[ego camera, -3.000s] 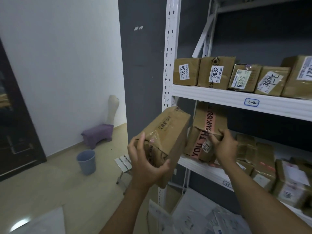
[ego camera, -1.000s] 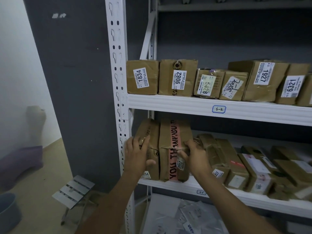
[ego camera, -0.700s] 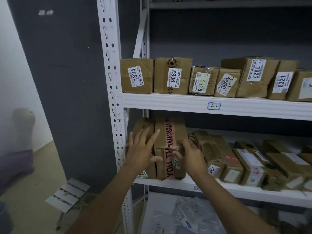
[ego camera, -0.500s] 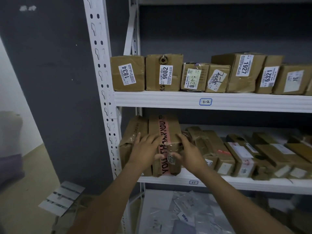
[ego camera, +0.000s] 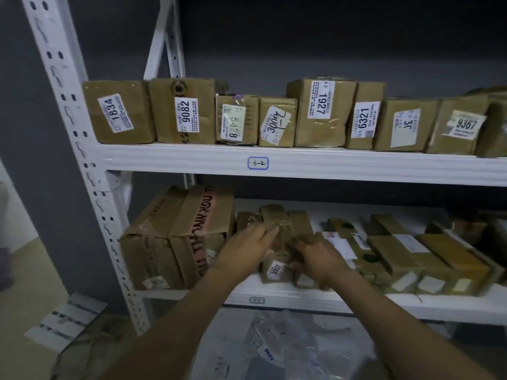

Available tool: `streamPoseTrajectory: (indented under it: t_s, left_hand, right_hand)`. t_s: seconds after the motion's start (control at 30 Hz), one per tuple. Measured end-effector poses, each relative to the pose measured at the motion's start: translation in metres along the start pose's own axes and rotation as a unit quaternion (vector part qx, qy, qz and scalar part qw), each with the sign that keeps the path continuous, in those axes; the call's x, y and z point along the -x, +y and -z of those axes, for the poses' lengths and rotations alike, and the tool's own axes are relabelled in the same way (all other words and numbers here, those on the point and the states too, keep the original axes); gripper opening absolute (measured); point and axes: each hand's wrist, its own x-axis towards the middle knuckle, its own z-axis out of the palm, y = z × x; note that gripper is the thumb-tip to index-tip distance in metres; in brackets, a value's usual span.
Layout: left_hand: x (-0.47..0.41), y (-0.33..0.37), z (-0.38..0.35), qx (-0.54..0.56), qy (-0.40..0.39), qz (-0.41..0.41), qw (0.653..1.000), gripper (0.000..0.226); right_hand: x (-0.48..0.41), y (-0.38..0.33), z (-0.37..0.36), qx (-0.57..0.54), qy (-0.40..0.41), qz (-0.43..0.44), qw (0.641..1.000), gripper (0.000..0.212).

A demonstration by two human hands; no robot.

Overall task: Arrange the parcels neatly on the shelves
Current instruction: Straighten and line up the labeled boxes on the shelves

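Both shelves are white metal. Above the fingers point(ego camera: 264, 231), the upper shelf point(ego camera: 356, 165) carries a row of upright boxes point(ego camera: 321, 113), their numbered labels facing out. On the lower shelf point(ego camera: 425, 305), two tall boxes point(ego camera: 178, 242) stand side by side just left of the fingers. Small parcels point(ego camera: 275, 270) lie under the fingers, and flat parcels point(ego camera: 397, 250) crowd the board to their right.

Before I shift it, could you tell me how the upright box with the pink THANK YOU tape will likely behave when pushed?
The pink-taped box is probably stiff: its cardboard edges look square. Standing on end, it might tip if pushed high, though the plain box touching its left side should brace it. It would likely slide on the smooth shelf.
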Motion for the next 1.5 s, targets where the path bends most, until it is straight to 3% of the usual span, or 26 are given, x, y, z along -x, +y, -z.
streamPoseTrajectory:
  t_s: [0.1,0.23,0.4,0.6,0.73,0.87,1.0,1.1,1.27,1.4,1.5]
  left_hand:
    - [-0.015,0.012,-0.033,0.040,-0.144,0.137,0.979,0.077]
    - [-0.021,0.003,-0.063,0.013,-0.234,0.250,0.939,0.105]
    - [-0.022,0.005,-0.075,-0.019,-0.233,0.240,0.942,0.106]
    - [-0.004,0.007,-0.057,-0.020,-0.220,0.195,0.956,0.102]
    - [-0.006,0.000,-0.047,-0.025,-0.222,0.166,0.960,0.081]
    - [-0.023,-0.008,-0.043,-0.045,-0.244,0.144,0.958,0.073]
    - [-0.036,-0.015,-0.047,-0.006,-0.291,0.179,0.940,0.102]
    - [-0.041,-0.018,-0.055,0.024,-0.324,0.199,0.925,0.107]
    - [-0.037,-0.017,-0.061,0.017,-0.294,0.171,0.940,0.067]
    - [-0.032,-0.015,-0.060,-0.006,-0.286,0.161,0.945,0.063]
    - [-0.030,-0.015,-0.053,-0.004,-0.291,0.160,0.943,0.072]
  right_hand:
    - [-0.006,0.029,-0.004,0.026,-0.022,0.045,0.998,0.060]
    - [-0.015,0.047,-0.018,0.001,-0.038,0.090,0.995,0.068]
    - [-0.023,0.043,-0.039,-0.056,-0.042,0.109,0.992,0.075]
    - [-0.024,0.040,-0.052,-0.114,-0.018,0.071,0.991,0.085]
    - [-0.031,0.035,-0.052,-0.084,-0.023,0.097,0.991,0.097]
    - [-0.037,0.024,-0.040,-0.102,-0.057,0.081,0.990,0.073]
    - [-0.036,0.027,-0.044,-0.117,-0.034,0.086,0.989,0.051]
    - [-0.033,0.032,-0.052,-0.094,-0.038,0.085,0.991,0.057]
    - [-0.033,0.038,-0.058,-0.095,-0.029,0.081,0.992,0.061]
    - [-0.033,0.038,-0.061,-0.097,-0.017,0.080,0.992,0.059]
    - [-0.032,0.035,-0.059,-0.099,-0.019,0.086,0.991,0.059]
